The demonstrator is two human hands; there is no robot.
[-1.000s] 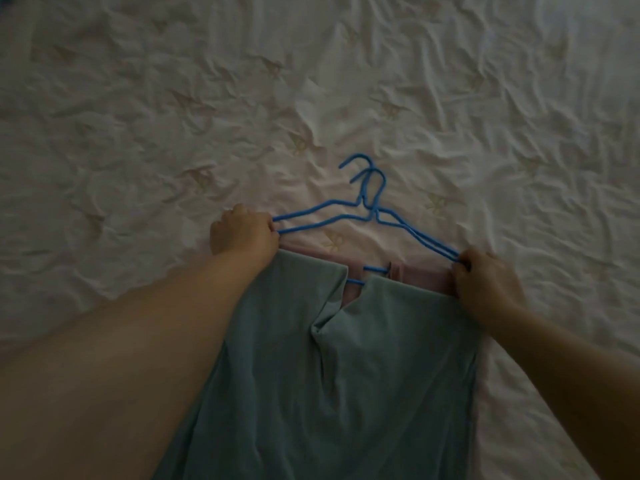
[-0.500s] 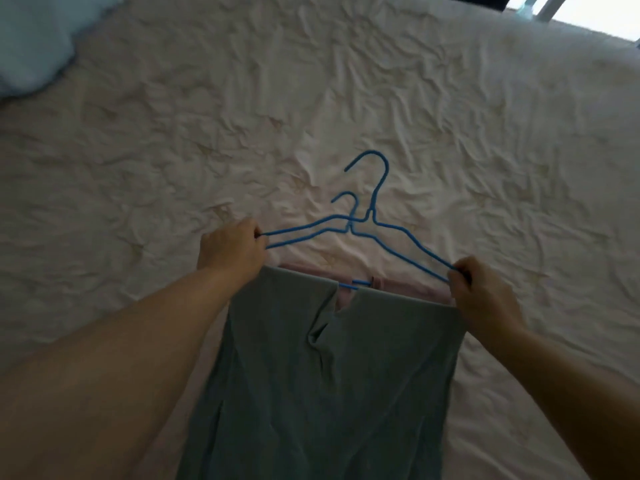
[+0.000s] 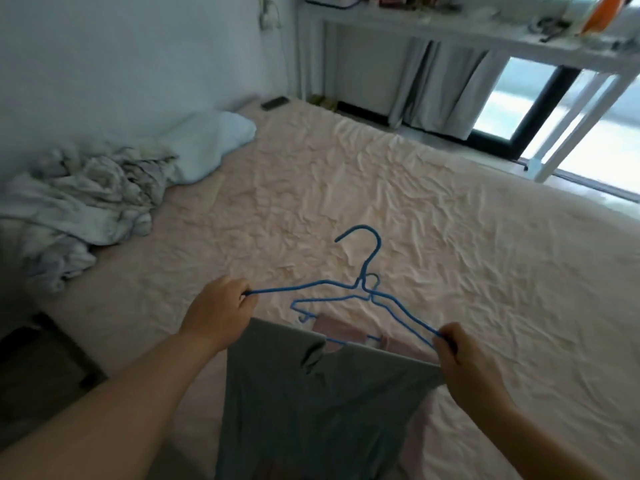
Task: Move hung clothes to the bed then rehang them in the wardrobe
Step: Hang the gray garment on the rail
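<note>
Two blue wire hangers are in view above the bed (image 3: 415,209) with its wrinkled pale pink sheet. The upper hanger (image 3: 363,271) carries a grey-green garment (image 3: 311,410) that hangs down toward me. My left hand (image 3: 218,313) grips that hanger's left end together with the garment's top corner. My right hand (image 3: 460,355) grips the right ends of the hangers. The lower hanger (image 3: 332,301) carries a pink garment (image 3: 336,329), mostly hidden behind the grey-green one; its left end is free of my left hand.
A crumpled white blanket (image 3: 76,209) and a pale blue pillow (image 3: 207,143) lie at the bed's left side by the wall. A white table (image 3: 485,39) with clutter stands beyond the bed, in front of a bright window (image 3: 588,140). A dark phone (image 3: 275,102) lies near the far corner.
Both hands have lifted the hangers and garments up off the sheet. The two hangers have separated at the left end. The view has tilted up, so the room beyond the bed shows.
</note>
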